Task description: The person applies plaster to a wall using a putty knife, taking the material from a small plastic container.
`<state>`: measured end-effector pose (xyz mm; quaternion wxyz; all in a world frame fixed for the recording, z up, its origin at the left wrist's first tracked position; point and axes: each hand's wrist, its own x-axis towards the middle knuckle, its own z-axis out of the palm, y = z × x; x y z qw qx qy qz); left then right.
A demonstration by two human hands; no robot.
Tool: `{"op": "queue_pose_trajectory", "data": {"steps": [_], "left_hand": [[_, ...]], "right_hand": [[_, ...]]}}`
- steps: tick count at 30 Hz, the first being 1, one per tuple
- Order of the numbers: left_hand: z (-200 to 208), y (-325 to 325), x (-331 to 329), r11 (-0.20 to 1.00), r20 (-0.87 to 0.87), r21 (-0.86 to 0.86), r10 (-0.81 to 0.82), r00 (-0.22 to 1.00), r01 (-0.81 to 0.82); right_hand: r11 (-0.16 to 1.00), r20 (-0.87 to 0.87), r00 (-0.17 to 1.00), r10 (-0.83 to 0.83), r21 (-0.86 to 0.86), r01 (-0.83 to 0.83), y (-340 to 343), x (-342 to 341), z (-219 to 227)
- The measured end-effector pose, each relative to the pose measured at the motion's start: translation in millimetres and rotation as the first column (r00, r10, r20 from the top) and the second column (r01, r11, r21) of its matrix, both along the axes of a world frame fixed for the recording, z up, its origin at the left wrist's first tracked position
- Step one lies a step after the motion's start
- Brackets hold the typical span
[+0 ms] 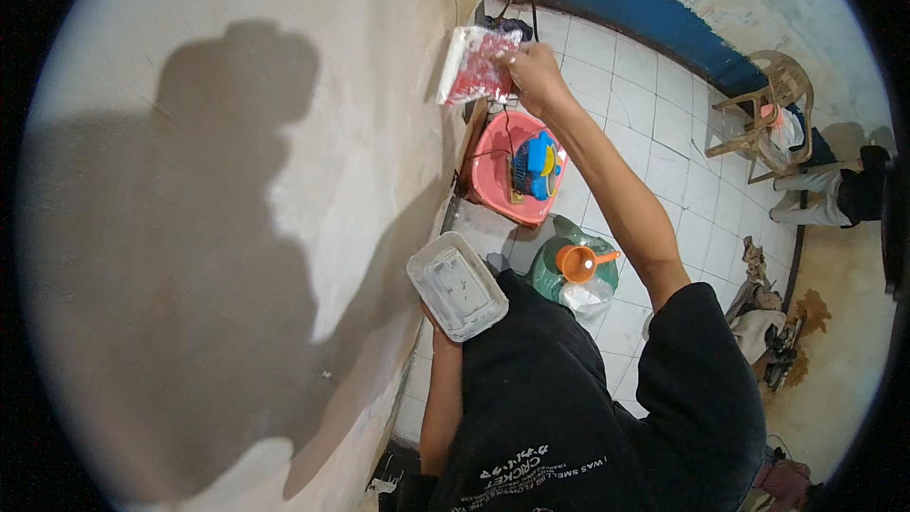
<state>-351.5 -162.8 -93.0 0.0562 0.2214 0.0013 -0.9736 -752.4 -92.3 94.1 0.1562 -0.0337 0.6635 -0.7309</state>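
My right hand point(536, 78) is closed on a red putty spreader point(482, 66) smeared with white paste. The spreader's whitish long edge is turned to the pale wall point(379, 114); whether it touches cannot be told. Lower down, close to my body, my left hand point(440, 330) supports a whitish rectangular plastic tub point(458, 289) from below. White residue coats the tub's inside. Most of my left hand's fingers are hidden behind the tub.
A pink basin point(490, 182) with blue and yellow items inside stands by the wall. Nearer me, an orange dipper point(576, 264) rests over a green bag-like container point(547, 275). A plastic chair point(789, 85) stands far right on the white tiled floor point(654, 118), with cloths along the right side.
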Motion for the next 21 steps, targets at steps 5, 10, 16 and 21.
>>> {"op": "queue_pose_trajectory", "data": {"steps": [5, 10, 16, 21], "left_hand": [[6.6, -3.4, 0.8, 1.000, 0.008, -0.009, 0.000, 1.000, 0.000], [6.8, -3.5, 1.8, 1.000, 0.027, -0.007, 0.019, 0.999, -0.019], [0.2, -2.3, -2.7, 1.000, 0.036, -0.005, 0.010, 0.999, -0.010], [4.1, -5.6, -5.8, 1.000, 0.028, -0.018, -0.003, 1.000, 0.003]], "right_hand": [[0.915, -0.063, 0.983, -0.174, 0.359, 0.185, -20.6, -12.6, -119.9], [0.897, -0.112, 0.980, -0.162, 0.397, 0.194, -67.2, 15.5, -130.0], [0.973, -0.228, 0.972, -0.050, 0.207, 0.098, -39.0, 111.4, -94.4], [0.980, -0.133, 0.981, -0.142, 0.118, 0.158, -20.1, 105.6, -68.9]]}}
